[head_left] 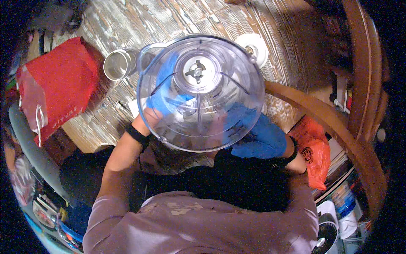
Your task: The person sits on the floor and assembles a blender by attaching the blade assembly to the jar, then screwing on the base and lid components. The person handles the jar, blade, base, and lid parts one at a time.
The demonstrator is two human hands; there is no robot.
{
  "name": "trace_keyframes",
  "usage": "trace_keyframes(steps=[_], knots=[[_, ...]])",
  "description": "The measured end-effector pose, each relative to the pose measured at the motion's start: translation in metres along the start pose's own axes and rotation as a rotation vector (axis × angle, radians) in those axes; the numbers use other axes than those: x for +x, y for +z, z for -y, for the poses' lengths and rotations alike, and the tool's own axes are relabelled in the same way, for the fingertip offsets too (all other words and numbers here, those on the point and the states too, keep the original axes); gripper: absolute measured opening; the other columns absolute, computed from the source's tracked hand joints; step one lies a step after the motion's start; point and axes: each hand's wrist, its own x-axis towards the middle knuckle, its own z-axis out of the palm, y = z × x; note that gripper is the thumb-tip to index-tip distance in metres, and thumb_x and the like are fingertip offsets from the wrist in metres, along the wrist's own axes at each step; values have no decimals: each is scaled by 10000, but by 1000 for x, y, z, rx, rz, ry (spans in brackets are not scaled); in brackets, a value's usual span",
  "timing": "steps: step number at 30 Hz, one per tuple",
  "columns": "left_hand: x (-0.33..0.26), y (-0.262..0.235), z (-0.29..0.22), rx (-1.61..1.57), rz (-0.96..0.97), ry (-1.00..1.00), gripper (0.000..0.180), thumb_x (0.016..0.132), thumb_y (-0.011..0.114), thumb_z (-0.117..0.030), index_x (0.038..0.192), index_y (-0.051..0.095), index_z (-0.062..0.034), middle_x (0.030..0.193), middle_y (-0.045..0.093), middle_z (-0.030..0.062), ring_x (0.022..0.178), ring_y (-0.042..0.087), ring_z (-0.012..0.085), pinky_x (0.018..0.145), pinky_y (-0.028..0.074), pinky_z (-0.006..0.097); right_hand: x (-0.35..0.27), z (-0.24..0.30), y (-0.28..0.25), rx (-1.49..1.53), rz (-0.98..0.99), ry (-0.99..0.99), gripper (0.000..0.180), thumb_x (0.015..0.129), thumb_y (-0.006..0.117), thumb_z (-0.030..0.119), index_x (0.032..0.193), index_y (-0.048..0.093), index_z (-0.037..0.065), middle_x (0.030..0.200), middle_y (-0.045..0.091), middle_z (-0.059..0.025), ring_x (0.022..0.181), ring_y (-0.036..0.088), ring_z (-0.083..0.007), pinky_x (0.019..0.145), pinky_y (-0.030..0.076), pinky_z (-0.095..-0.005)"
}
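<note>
A large clear blender jar (228,76) is held up in front of me, its wide mouth facing me. Metal blades (197,73) show at its bottom. My left hand (163,99) is closed against the jar's left side, seen partly through the clear wall, with blue material over it. Wrinkled blue material (264,137) also covers my right hand (249,131), which grips at the jar's lower right; its fingers are mostly hidden. Whether the blue is gloves or cloth I cannot tell. Both wrists wear black bands.
A metal cup (118,65) and a red bag (63,80) are on the worn wooden table (114,25) to the left. A white round part (256,48) lies behind the jar. Right of me are a curved wooden chair arm (308,101) and an orange plastic bag (315,154).
</note>
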Motion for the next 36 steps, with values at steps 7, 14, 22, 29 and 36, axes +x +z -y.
trace_keyframes(steps=[7,14,22,29,36], knots=[[1,47,-12,-175,-220,-79,905,768,685,-489,1449,293,-41,1406,450,165,1297,439,302,1122,328,440,6,6,1,150,172,150,295,825,712,189,1070,607,62,1067,580,-118,943,596,-272,822,483,-355],[17,47,-1,-344,-180,-131,678,884,512,-501,1404,388,-83,1349,517,141,1245,496,291,1085,378,459,6,21,5,-253,-3,272,362,745,744,267,1026,627,72,927,653,-128,810,651,-302,737,527,-394],[22,49,-6,-558,-122,-179,534,1007,336,-498,1354,486,-120,1287,587,113,1188,556,270,1047,433,465,9,28,5,-435,-119,287,524,695,759,321,1095,561,47,958,645,-184,831,650,-366,733,532,-425],[24,51,8,-562,-226,-261,523,997,356,-513,1294,538,-123,1274,595,91,1176,562,256,1035,445,449,3,25,7,-640,-119,204,340,679,751,283,934,629,95,873,647,-120,776,634,-345,692,520,-424],[24,48,2,-601,-139,-309,600,888,457,-530,1321,514,-117,1300,573,98,1195,543,265,1045,425,452,5,35,-1,-466,-56,446,945,709,765,336,1398,206,12,1160,588,-254,935,645,-408,774,545,-459]])
